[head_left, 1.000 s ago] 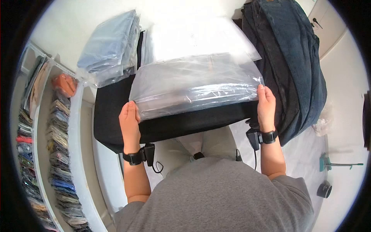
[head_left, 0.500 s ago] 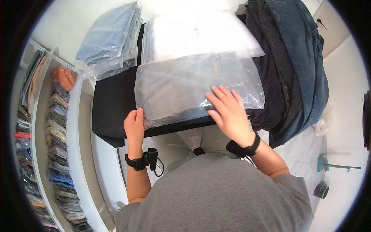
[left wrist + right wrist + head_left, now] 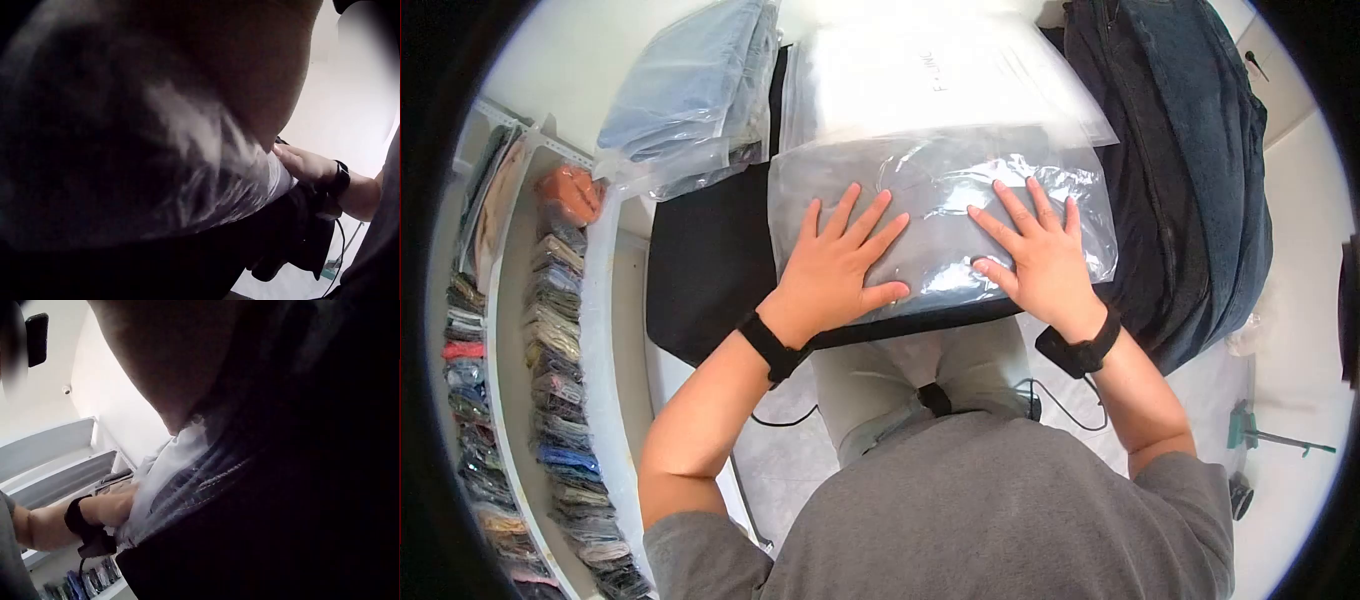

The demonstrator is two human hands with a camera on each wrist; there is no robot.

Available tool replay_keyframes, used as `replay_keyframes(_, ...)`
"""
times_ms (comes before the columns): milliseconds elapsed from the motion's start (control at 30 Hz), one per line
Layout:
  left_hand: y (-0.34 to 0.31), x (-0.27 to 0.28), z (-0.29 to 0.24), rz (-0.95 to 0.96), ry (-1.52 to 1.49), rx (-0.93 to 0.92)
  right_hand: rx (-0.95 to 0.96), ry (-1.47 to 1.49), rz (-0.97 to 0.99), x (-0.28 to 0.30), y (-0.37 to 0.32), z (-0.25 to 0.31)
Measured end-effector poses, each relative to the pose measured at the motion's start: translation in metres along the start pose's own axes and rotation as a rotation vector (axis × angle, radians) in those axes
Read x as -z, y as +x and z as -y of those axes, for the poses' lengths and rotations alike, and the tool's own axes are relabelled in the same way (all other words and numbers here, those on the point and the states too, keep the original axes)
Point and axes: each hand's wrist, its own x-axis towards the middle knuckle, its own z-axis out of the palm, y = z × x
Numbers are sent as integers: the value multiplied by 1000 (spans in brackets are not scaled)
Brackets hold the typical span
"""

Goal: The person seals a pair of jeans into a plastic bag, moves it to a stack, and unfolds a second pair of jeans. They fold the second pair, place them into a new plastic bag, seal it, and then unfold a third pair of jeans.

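Note:
A clear plastic bag [image 3: 940, 240] with a folded grey garment inside lies across the front of the black-covered table [image 3: 705, 260]. My left hand [image 3: 825, 270] rests on its left part, fingers spread and straight. On the right part my right hand [image 3: 1045, 265] lies the same way, palm down. Shiny creases run through the plastic between them. In the right wrist view the bag [image 3: 181, 469] shows denim-like cloth with a stitched seam through the film. The left wrist view is mostly dark, with the right hand [image 3: 306, 165] at the bag's far end.
Behind the bag lies a stack of white printed plastic bags [image 3: 880, 80]. Bagged light-blue garments [image 3: 680, 90] are piled at the back left. Dark jeans [image 3: 1200, 180] hang over the table's right side. Shelves packed with bagged clothes [image 3: 565, 400] stand at left.
Both hands held the bag's front corners at first. The right hand let go and moved onto the top, then the left did too. The bag now lies flatter.

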Motion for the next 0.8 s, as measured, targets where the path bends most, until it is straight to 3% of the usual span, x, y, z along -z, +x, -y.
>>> replay_keyframes(167,4,-5,2,51,-16,33,-7,32,-1,-10,5,-3)
replay_keyframes(467,13,-7,11,155,-170,36,-26,141,232,-5,18,-11)
replay_keyframes(700,14,-6,13,227,-204,28,-27,149,248,-8,17,-14)
replay_keyframes(800,12,-6,14,230,-192,10,2,133,142,-13,12,-15)
